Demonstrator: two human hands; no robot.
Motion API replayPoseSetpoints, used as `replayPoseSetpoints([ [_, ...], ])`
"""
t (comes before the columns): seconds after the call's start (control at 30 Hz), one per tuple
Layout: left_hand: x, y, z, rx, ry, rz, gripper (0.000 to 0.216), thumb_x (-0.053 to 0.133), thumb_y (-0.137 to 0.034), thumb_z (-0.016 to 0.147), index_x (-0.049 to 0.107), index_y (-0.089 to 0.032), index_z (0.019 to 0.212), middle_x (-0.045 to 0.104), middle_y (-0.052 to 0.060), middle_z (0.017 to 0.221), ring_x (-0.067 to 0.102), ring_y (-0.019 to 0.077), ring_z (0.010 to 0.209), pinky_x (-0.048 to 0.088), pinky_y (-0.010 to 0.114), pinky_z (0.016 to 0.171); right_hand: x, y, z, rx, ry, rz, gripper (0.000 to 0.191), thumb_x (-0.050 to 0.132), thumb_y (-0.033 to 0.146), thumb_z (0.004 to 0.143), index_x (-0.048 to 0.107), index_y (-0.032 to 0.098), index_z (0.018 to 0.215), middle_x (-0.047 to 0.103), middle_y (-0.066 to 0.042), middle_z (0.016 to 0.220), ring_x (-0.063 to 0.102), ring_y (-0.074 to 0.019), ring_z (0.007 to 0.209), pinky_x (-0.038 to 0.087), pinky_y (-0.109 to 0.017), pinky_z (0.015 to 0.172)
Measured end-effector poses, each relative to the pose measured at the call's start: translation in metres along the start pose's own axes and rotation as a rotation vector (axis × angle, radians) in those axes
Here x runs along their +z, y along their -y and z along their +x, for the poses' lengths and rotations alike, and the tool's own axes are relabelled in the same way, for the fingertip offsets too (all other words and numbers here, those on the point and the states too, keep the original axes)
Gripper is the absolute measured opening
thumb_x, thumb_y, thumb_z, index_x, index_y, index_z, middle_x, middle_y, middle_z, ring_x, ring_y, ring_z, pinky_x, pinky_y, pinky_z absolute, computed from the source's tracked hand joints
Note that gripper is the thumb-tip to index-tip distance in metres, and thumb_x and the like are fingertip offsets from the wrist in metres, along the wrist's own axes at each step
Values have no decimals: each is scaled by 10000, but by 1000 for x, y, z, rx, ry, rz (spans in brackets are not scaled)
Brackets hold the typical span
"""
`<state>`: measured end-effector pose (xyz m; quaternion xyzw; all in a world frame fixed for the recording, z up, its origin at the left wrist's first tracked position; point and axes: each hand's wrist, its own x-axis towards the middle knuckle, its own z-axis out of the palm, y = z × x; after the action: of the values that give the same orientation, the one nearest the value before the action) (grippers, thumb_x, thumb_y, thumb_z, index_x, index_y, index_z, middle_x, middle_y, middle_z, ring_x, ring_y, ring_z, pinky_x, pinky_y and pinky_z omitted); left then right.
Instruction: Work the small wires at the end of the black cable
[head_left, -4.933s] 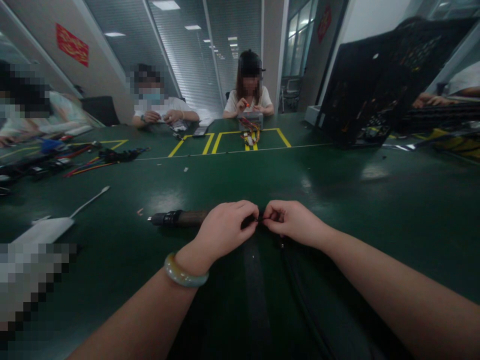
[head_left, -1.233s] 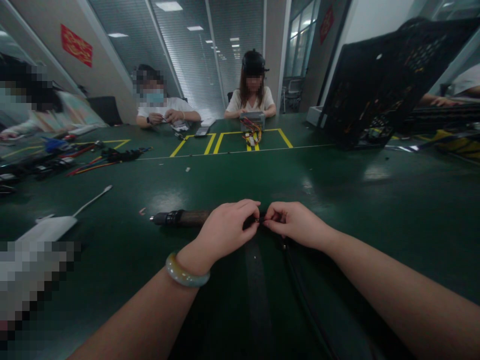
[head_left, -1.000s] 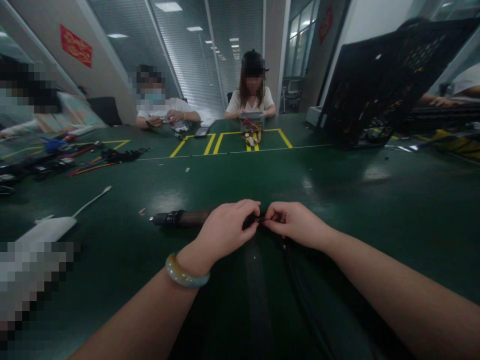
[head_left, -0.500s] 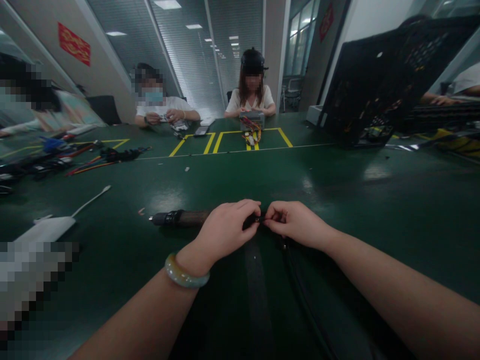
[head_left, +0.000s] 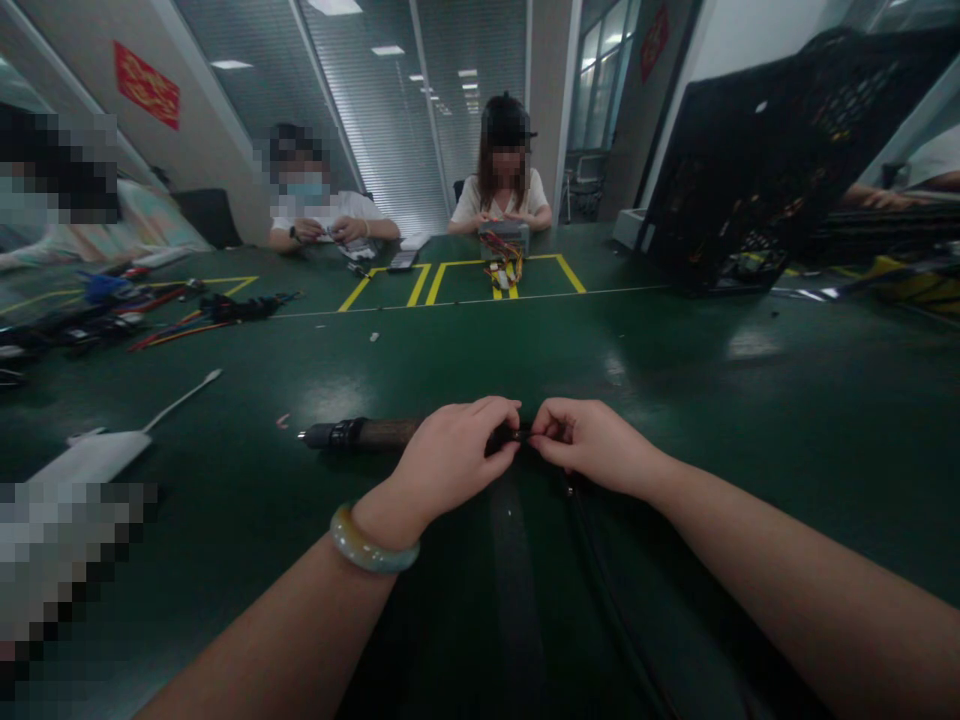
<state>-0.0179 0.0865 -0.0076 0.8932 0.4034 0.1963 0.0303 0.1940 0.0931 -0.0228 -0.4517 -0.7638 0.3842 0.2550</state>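
Note:
A dark electric screwdriver (head_left: 382, 434) lies lengthwise on the green table, its metal tip pointing left. My left hand (head_left: 457, 445), with a bangle at the wrist, is closed around the tool's right-hand end and covers it. Fingertips of my right hand (head_left: 589, 442) pinch the end of a black cable (head_left: 600, 565) at the tool's tail, close to my left fingertips. How far the cable's plug sits in the tool is hidden by my fingers. From below my right hand the cable curves down to the front edge of the view.
Bundled cables (head_left: 97, 325) lie at the left, near a white adapter-like item with a lead (head_left: 112, 455). A large black case (head_left: 750, 180) stands at the right. Across the table (head_left: 450, 355), two people sit, one behind a grey power supply (head_left: 506, 238) with coloured wires.

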Motion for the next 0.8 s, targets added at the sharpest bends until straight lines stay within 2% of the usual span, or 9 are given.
replayPoseSetpoints([
  [0.5, -3, -1, 1, 27, 26, -11, 79, 582, -227, 851, 567, -220, 928, 628, 22, 1184, 618, 212, 1011, 491, 366, 814, 0, -3, 0, -37, 29, 7, 42, 604, 227, 824, 616, 194, 846, 646, 10, 748, 589, -117, 633, 422, -226, 571],
  [0.8, -2, 0, 1, 0, 19, -21, 120, 598, -223, 838, 560, -224, 952, 623, 16, 1195, 625, 208, 987, 488, 373, 820, 0, -2, 0, -25, 33, 20, 59, 598, 244, 836, 619, 192, 854, 644, 6, 742, 580, -116, 616, 412, -228, 560],
])
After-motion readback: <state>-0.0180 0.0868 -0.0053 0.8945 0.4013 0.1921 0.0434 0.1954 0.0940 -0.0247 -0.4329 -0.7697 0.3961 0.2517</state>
